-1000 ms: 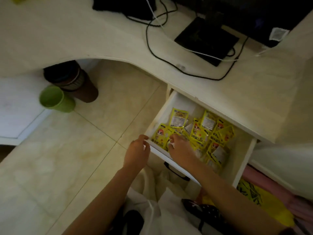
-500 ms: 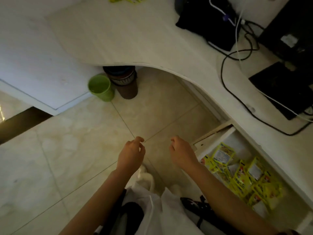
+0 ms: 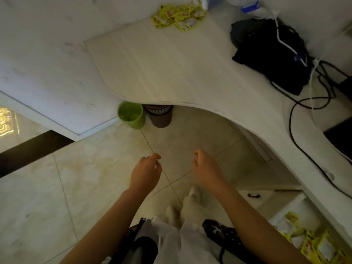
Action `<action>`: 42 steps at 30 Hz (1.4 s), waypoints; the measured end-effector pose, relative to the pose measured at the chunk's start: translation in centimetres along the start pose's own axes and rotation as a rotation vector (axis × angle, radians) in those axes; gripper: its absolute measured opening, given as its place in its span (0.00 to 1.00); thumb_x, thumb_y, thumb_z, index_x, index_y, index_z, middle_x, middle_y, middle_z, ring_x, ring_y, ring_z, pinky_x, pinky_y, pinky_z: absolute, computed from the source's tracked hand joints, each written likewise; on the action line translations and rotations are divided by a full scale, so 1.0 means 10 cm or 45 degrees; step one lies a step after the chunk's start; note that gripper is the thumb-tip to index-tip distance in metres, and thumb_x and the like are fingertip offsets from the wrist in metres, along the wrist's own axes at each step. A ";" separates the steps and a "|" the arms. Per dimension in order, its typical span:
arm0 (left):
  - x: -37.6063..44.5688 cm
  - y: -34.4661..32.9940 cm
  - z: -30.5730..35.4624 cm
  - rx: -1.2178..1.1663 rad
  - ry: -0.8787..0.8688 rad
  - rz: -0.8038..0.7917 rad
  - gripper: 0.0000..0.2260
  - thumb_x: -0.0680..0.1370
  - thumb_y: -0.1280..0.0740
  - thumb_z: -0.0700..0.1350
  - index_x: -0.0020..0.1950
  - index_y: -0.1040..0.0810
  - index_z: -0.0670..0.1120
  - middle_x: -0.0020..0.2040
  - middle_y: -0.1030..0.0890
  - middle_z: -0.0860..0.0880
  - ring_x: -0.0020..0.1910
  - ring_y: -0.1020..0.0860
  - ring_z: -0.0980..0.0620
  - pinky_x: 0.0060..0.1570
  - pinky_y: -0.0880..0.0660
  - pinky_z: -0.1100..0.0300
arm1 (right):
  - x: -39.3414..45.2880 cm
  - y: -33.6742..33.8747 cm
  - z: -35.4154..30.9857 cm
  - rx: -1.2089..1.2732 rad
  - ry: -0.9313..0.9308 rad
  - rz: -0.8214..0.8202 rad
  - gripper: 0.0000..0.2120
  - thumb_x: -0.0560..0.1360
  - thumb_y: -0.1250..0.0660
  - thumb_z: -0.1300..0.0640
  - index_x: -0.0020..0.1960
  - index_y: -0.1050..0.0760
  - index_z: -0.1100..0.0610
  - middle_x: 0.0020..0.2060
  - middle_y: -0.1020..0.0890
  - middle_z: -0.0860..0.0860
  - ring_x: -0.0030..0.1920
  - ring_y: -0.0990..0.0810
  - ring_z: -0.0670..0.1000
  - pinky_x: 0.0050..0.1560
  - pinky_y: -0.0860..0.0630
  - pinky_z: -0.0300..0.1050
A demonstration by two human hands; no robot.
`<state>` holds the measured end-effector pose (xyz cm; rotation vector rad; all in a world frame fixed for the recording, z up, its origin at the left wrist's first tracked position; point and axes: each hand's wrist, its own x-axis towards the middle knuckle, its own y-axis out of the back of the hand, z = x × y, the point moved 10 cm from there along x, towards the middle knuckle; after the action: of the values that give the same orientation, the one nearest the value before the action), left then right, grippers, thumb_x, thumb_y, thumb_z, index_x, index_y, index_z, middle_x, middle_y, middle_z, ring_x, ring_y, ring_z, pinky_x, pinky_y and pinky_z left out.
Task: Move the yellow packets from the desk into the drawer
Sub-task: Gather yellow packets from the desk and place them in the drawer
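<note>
A heap of yellow packets (image 3: pixel 178 17) lies at the far end of the pale desk (image 3: pixel 171 69). At the bottom right the open white drawer (image 3: pixel 285 210) holds several more yellow packets (image 3: pixel 316 246). My left hand (image 3: pixel 145 173) and my right hand (image 3: pixel 206 168) hover side by side over the floor tiles, between desk and drawer. Both are loosely curled and hold nothing. Neither touches the drawer or a packet.
A green cup-shaped bin (image 3: pixel 131 115) and a brown container (image 3: pixel 159 116) stand on the floor under the desk edge. A black bag (image 3: pixel 270 54) and black and white cables (image 3: pixel 304 103) lie on the desk's right part. My legs in white trousers (image 3: pixel 182 235) are below.
My hands have left the drawer and now hang over the floor. The view has swung left and up, so the packet heap on the desk shows and the drawer sits at the bottom right.
</note>
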<state>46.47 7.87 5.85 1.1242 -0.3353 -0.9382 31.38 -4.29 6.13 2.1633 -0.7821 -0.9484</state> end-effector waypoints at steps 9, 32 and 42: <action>1.35 0.43 0.10 0.017 0.053 0.122 0.12 0.80 0.40 0.47 0.62 0.26 0.49 0.52 0.19 0.50 0.50 0.23 0.52 0.46 0.27 0.60 | 1.33 0.59 -0.42 -0.095 0.111 0.073 0.17 0.81 0.46 0.55 0.67 0.31 0.58 0.58 0.21 0.57 0.57 0.22 0.57 0.55 0.25 0.50; 4.61 1.34 0.19 -0.022 0.020 0.067 0.11 0.80 0.41 0.46 0.61 0.26 0.50 0.51 0.20 0.50 0.51 0.24 0.50 0.47 0.27 0.56 | 4.34 1.73 -1.45 -0.171 0.159 0.085 0.16 0.80 0.43 0.55 0.65 0.31 0.57 0.59 0.22 0.56 0.59 0.24 0.56 0.57 0.25 0.52; 5.81 1.52 0.27 -0.002 -0.037 -0.075 0.11 0.79 0.40 0.44 0.60 0.25 0.48 0.51 0.19 0.49 0.53 0.22 0.47 0.51 0.24 0.52 | 5.25 2.21 -1.57 -0.161 0.074 0.187 0.15 0.79 0.43 0.55 0.64 0.29 0.57 0.58 0.22 0.56 0.58 0.24 0.57 0.56 0.26 0.50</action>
<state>86.13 -37.24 8.00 1.1245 -0.3265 -1.0077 67.46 -50.91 9.75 1.9864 -0.8187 -0.8340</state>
